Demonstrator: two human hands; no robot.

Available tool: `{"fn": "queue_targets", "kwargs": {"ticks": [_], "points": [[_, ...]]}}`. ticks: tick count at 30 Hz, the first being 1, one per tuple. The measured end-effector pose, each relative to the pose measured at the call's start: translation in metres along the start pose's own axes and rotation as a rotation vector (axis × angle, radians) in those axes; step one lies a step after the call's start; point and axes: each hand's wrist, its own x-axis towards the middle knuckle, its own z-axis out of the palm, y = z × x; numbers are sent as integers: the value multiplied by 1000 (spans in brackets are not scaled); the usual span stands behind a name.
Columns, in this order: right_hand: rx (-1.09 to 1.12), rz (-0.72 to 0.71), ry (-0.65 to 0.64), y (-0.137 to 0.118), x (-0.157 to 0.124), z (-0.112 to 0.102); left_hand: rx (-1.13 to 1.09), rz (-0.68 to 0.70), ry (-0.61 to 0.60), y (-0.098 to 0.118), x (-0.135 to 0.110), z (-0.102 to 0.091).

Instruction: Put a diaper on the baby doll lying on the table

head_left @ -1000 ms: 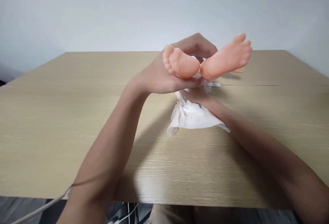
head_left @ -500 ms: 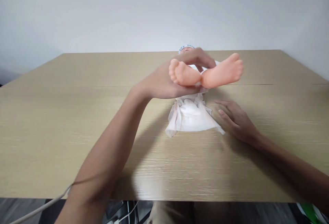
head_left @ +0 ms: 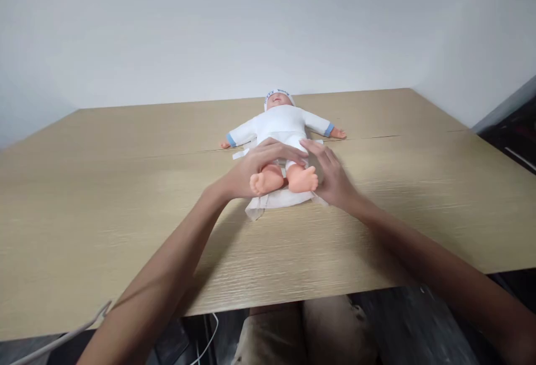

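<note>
Doll legs [head_left: 302, 179] have come down, left hand [head_left: 248, 168] curled around them, right hand [head_left: 334, 179] half-spread alongside.

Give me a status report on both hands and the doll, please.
Left hand around doll's legs; right hand close beside them. Doll face-up, open diaper beneath. Cable near left forearm.

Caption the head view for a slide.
A doll lies on its back on a spread diaper on a table, left hand across its legs, right hand alongside.
</note>
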Motion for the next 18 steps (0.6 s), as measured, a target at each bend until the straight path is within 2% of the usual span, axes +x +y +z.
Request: {"fn": "queue_targets", "kwargs": {"ticks": [2,5,9,14,18], "points": [[-3,-28,-37,2,6,4,14,9,32,-1,-10,5],[-70,-40,-156,8,7,0,74,-64,68,-1,-27,8],[-165,-20,-265,22,1,-14,147,-153,36,-3,-58,-1],[-100,-106,-284,42,-2,-26,187,-108,-31,-14,-97,-13],[-73,-92,-310,50,-1,-29,193,-88,-37,-21,-107,-11]]}}
